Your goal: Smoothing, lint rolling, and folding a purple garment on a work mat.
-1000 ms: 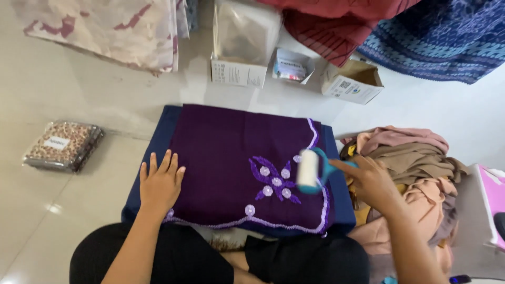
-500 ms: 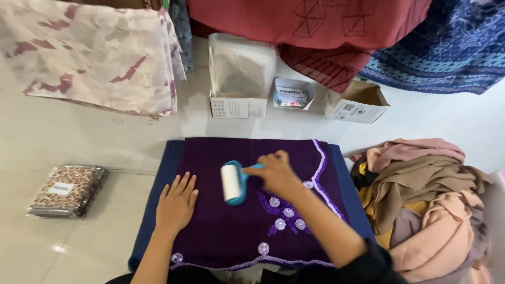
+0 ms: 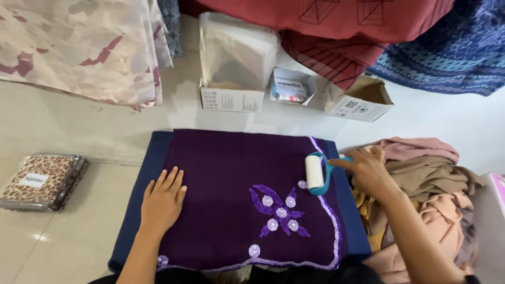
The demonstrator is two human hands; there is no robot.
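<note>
A dark purple cloth [image 3: 231, 173] with lilac flower embroidery [image 3: 279, 210] lies folded flat on a navy blue pad [image 3: 152, 152] on the floor. My left hand [image 3: 163, 202] rests palm down on the cloth's left part, fingers apart. My right hand [image 3: 365, 171] grips the teal handle of a lint roller [image 3: 314, 172], whose white roll touches the cloth near its right edge.
A heap of pink and tan fabrics [image 3: 426, 179] lies to the right. Behind the pad stand open cardboard boxes [image 3: 231, 97] [image 3: 360, 102], one with clear plastic bags [image 3: 236, 52]. A packaged leopard-print cloth [image 3: 42, 181] lies at the left. Patterned fabrics [image 3: 79, 47] hang at the back.
My right hand has carried the lint roller from the cloth's middle-left back across to its right edge. My left hand stays flat on the cloth.
</note>
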